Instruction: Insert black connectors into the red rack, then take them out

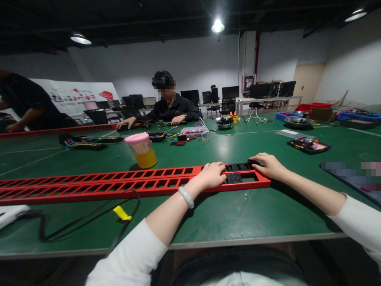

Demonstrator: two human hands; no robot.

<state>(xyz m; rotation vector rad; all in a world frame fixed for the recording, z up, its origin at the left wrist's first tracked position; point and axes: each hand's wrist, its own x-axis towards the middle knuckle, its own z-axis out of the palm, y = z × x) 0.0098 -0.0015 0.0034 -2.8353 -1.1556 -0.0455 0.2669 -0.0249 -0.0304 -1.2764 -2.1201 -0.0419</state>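
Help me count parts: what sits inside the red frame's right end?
Black blocks sit in both rows; what lies beneath the left hand and right hand is hidden.

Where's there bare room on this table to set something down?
Bare green tabletop shows between the red frame, the near edge and the two forearms, and beyond the frame, between the pink-lidded jar and black tray. Crowded: near left, with black cable and yellow tag; far left, with wire bundles.
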